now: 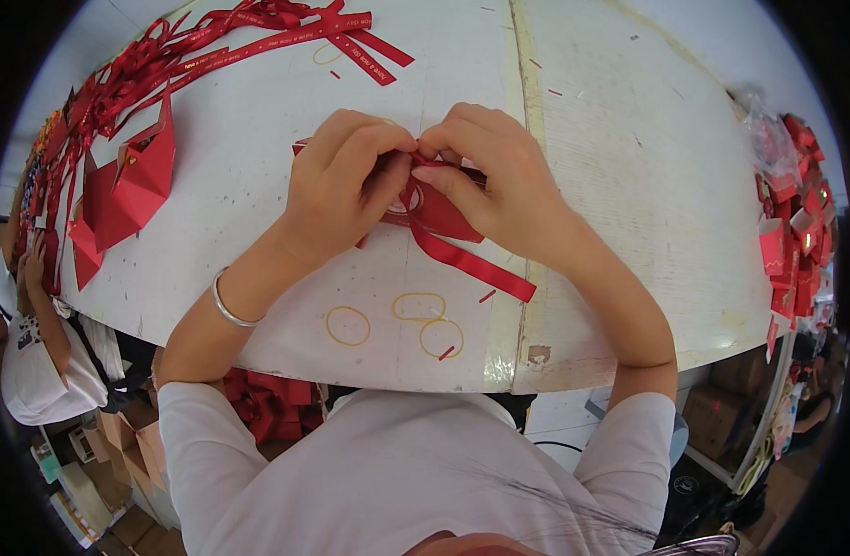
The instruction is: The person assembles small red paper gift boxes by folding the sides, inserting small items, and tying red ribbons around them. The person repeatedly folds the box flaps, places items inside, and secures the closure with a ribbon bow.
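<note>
In front of me on the white table lies a red gift box (445, 215), partly hidden under my hands. A red ribbon (476, 268) runs up from its trailing end on the table to my fingers above the box. My left hand (343, 176) pinches the ribbon between thumb and forefinger, and its wrist wears a silver bangle. From the other side my right hand (499, 171) pinches the same ribbon, fingertips almost touching those of the left. How the ribbon loops between the fingertips is hidden.
Printed red ribbons (193, 56) pile up at the far left, beside a folded red box (133, 190). Rubber bands (349, 325) and ribbon scraps lie near me. Red boxes (795, 232) crowd the right edge beside clear plastic (769, 139). Another person (50, 357) stands at left; cartons (133, 445) sit below.
</note>
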{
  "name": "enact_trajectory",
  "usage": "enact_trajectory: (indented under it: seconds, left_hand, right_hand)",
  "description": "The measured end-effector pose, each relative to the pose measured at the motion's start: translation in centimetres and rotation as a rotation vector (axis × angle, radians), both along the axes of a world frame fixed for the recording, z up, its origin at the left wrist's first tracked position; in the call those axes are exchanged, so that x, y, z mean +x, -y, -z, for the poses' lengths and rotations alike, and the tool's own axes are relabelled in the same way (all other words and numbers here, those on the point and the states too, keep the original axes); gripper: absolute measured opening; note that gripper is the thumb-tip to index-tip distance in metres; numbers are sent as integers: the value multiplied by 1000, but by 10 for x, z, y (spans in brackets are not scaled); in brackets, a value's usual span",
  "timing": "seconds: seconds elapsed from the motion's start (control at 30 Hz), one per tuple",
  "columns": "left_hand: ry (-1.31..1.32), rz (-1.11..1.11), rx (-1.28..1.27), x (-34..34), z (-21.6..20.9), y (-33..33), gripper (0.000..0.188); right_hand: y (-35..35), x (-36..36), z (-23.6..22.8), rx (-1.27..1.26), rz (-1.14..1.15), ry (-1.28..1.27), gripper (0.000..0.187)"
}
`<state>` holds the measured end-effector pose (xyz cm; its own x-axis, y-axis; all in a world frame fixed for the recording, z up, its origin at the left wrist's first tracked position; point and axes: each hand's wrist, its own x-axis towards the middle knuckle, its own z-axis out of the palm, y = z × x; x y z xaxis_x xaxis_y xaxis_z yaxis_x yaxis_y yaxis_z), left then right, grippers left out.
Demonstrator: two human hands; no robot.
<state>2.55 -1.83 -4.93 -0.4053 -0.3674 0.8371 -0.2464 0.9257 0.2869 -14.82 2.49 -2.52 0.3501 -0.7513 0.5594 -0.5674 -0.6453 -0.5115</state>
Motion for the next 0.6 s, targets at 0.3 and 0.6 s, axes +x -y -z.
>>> enact_trajectory:
  seconds: [0.3,0.6]
  left_hand:
    - [-106,43,542,3,-13,-12,17]
    - [46,176,233,21,-14,-10,17]
  right_hand:
    - [2,16,18,-507,253,-175,17]
    - [2,19,24,-617,302,-177,13]
